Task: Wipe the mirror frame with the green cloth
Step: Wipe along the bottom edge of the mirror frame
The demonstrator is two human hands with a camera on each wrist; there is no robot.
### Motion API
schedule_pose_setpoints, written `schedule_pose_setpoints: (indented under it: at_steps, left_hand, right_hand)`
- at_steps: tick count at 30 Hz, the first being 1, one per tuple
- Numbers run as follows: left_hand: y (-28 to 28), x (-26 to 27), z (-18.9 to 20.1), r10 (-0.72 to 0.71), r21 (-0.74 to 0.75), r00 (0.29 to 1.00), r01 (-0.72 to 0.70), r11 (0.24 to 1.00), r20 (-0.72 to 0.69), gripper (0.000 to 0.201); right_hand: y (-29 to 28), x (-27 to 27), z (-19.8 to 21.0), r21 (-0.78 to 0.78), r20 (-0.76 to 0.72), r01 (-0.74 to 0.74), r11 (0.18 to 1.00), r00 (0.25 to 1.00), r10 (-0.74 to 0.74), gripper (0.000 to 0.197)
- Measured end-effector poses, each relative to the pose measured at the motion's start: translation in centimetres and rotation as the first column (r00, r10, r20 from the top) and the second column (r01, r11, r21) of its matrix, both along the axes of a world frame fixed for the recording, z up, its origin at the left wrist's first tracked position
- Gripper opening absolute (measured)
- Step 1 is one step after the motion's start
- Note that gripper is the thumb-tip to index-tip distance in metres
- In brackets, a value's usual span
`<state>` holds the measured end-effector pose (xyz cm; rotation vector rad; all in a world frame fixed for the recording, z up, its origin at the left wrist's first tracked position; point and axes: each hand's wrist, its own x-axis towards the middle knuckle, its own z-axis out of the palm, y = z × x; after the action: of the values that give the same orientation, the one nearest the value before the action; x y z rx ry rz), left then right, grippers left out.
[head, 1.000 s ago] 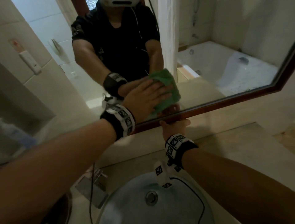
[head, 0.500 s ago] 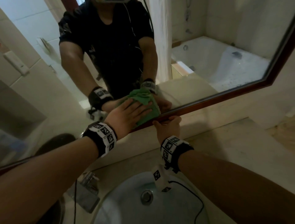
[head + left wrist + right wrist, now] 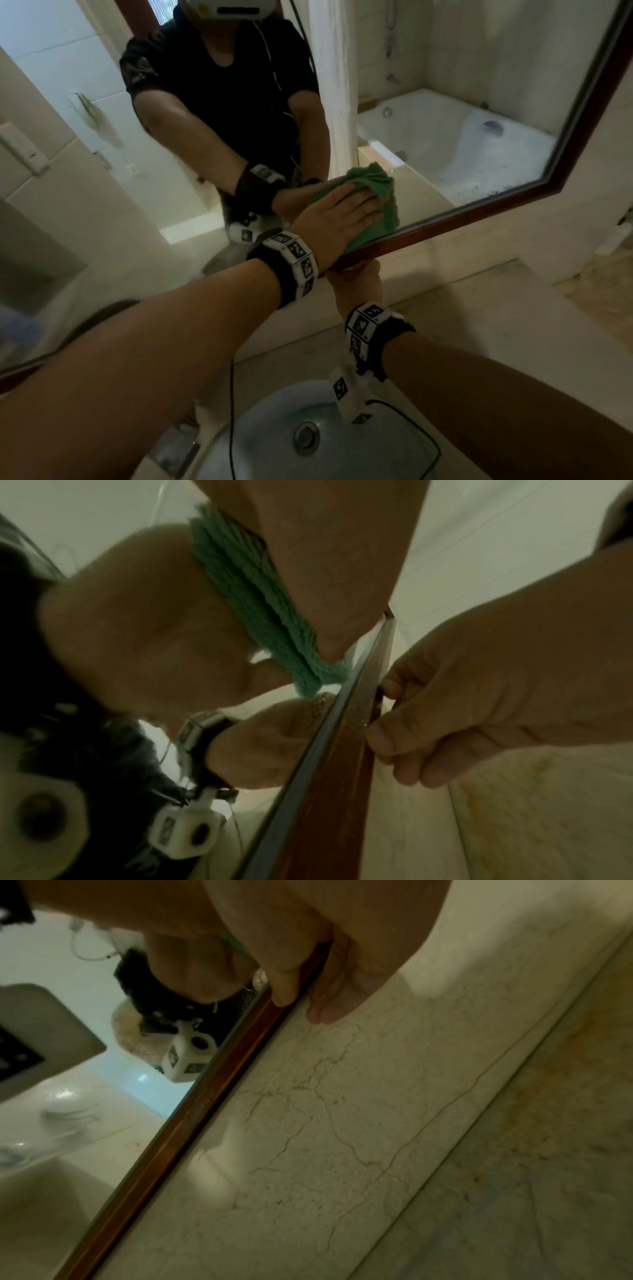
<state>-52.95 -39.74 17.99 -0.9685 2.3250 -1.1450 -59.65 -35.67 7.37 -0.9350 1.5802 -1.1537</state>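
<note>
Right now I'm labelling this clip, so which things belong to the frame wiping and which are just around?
In the job:
- green cloth, pressed flat to the glass by the left hand
- mirror frame, its lower edge gripped by the right hand

Just around:
- sink with its drain
- faucet
- marble counter

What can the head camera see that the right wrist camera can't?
Only the head view shows the green cloth spread under the left hand, and the sink's drain directly.

Only the right wrist view shows the right hand's fingers on the frame's edge, and the veined marble wall up close.

Both show the brown mirror frame and the right hand.
</note>
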Motion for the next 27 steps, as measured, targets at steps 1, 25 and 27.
schedule_pose_setpoints:
  at_steps: [1, 25, 27]
  left_hand:
    - [0.2, 0.8, 0.1, -0.004, -0.003, 1.0, 0.004, 1.0, -0.005, 0.064]
    - [-0.1, -0.4, -1.4, 0.016, 0.183, 0.98, -0.053, 0.982, 0.199, 0.062]
    - [-0.1, -1.7, -1.3, 0.034, 0.138, 0.992, -0.05, 0.989, 0.122, 0.06]
  right_hand:
    - [-0.1, -0.2, 0.1, -0.002, -0.002, 0.008, 1.0, 1.0, -0.008, 0.042]
    - [-1.3, -1.7, 0.6, 0.099, -0.012, 0.013, 0.995, 1.0, -0.012, 0.046]
    - [-1.5, -1.9, 0.5, 0.116, -0.004, -0.009, 0.993, 1.0, 0.009, 0.045]
